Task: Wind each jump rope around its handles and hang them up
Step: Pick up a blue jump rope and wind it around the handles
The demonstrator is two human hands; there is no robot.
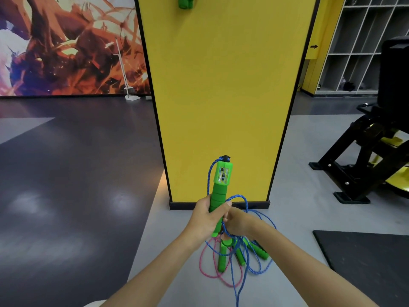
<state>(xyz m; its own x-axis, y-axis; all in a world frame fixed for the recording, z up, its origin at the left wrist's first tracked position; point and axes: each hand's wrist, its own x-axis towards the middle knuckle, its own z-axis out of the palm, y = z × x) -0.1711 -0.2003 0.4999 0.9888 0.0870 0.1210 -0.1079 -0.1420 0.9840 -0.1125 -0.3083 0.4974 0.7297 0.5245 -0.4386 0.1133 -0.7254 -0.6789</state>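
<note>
My left hand (207, 218) grips a pair of green jump-rope handles (218, 196) held upright, the counter end on top. A blue rope (236, 200) runs from that top end down and loops around the handles. My right hand (240, 222) sits just right of the handles and pinches the blue rope. Below my hands, on the grey floor, lie several more green handles (223, 258) tangled with blue cord and a pink rope (204, 267). At the top of the yellow pillar (225, 85) hangs a wound green rope (184, 2), cut off by the frame edge.
The pillar's black base (219, 205) stands right in front of me. A black and yellow gym machine (365, 156) is to the right, with a dark floor mat (365, 251) nearer. Grey cubby shelves (363, 43) stand far right. A mural wall (66, 45) and a dark glossy floor area lie left.
</note>
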